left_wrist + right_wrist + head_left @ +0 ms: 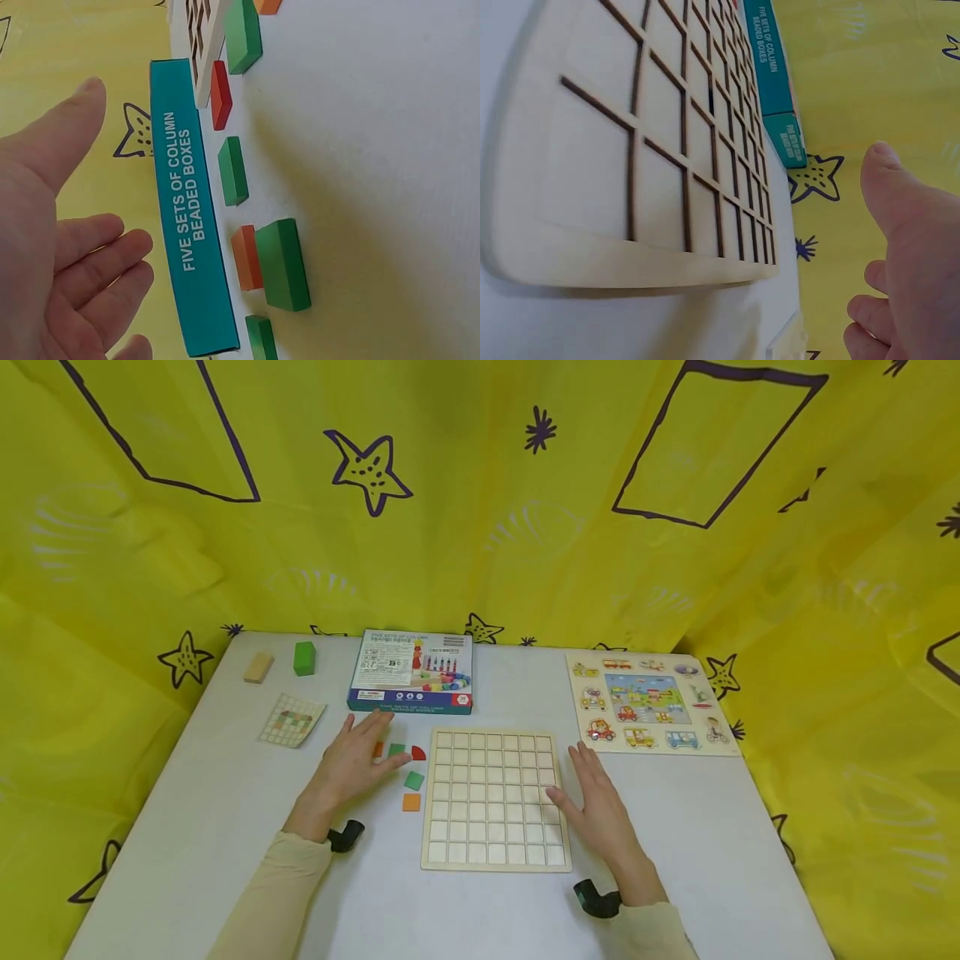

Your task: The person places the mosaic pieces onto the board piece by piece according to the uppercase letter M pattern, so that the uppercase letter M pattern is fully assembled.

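Your left hand (351,764) is raised above the tabletop (517,910), left of its middle, with relaxed fingers extended, thumb spread well away from them and the grip empty. Your right hand (602,806) is likewise unclosed and empty, thumb parted from the fingers; in the head view the thumb overlaps the right edge of the grid board (496,800), while the right wrist view shows it apart from the wood. The grid board lies flat at the middle of the tabletop between your hands, its square cells bare. Just beside its left edge, nearest your left thumb, lie an orange tile (412,802), a green tile (414,781) and a red quarter-round piece (418,753); a second green tile (397,750) and an orange-red tile (378,750) are partly masked by your hand. The left wrist view adds a further green piece (282,265) in front of the orange-red one. Beyond your left fingertips, the printed box (411,672) lies near the tabletop's far edge. Toward the far left corner are a green block (304,658) and a plain wooden block (258,667), with a pattern card (293,720) nearer the left edge. A vehicle puzzle (652,703) occupies the far right corner; a yellow curtain (450,552) rises behind.
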